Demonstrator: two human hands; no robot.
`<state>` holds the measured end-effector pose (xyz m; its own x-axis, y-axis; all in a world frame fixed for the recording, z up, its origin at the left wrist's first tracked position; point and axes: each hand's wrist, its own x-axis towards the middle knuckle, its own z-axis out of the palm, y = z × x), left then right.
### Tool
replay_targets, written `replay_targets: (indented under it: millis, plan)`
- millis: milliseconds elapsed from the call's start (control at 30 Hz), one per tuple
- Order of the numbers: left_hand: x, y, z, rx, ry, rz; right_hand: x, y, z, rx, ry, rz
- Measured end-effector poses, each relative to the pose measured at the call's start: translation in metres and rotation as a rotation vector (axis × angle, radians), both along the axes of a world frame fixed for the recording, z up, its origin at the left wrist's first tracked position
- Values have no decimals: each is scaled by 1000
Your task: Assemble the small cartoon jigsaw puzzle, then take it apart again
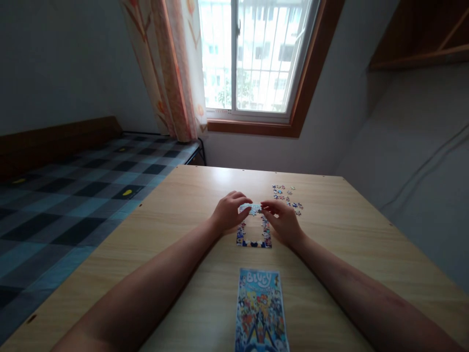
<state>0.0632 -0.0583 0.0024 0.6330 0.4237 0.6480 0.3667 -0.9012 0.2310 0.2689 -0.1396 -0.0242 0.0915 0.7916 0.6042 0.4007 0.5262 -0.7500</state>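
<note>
A partly joined jigsaw puzzle (254, 244) lies flat on the table as a rectangular frame, with bare wood showing inside it. Its top rows are light blue. My left hand (230, 212) curls round the upper left edge, thumb and index finger on the light blue pieces. At the upper right corner, my right hand (285, 222) has thumb and fingers closed round a small puzzle piece (261, 207), partly hidden by the fingertips. Several loose puzzle pieces (281, 191) are scattered just beyond and right of my right hand.
A picture sheet (261, 308) with "BLUEY" printed on it lies nearer to me on the wooden table (183, 303). Left of the table stands a bed (91, 215) with a checked cover. Behind are a curtain (170, 73) and a barred window (262, 58).
</note>
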Motion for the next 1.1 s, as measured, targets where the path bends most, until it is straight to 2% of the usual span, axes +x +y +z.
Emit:
replay_targets:
  millis: [200, 400, 500, 633, 733, 900, 1100]
  plan:
    - [9, -12, 0, 59, 22, -63, -4, 4, -5, -156, 331, 112]
    - [10, -12, -2, 103, 26, -24, -6, 3, -7, -216, 399, 177]
    - [9, -12, -2, 124, 33, -34, -3, 3, -5, -139, 255, 140]
    - [8, -11, -2, 121, 28, -42, 4, -1, 6, 90, -185, 17]
    - [8, -10, -3, 113, 30, -54, 8, -2, 11, 189, -370, -2]
    - [7, -6, -4, 62, 67, -51, 14, 1, 11, 193, -495, -49]
    - [1, 4, -7, 28, 57, 81, 20, 6, 6, 109, -548, -154]
